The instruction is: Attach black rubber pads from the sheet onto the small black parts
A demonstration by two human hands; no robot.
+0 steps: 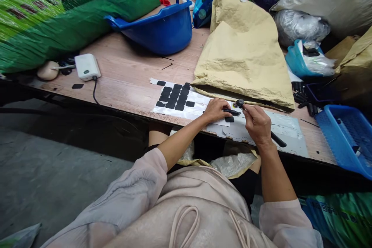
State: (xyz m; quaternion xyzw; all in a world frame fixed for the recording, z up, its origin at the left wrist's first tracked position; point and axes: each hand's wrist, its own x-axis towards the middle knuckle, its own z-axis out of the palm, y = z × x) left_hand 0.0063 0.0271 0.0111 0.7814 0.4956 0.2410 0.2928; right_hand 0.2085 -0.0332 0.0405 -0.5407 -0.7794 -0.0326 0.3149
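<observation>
black piece (231, 112) is right of the black patches (174, 97), unfinished by the look of it; your left fingers pinch it. your right fingers curl round a hammer-like tool (238, 103), farther right of the patches. looks partway: a block of patches remains unused; can't tell the finished count. paper bag (241, 54) behind-right of the patches, blue tub (162, 31) behind them.
</observation>
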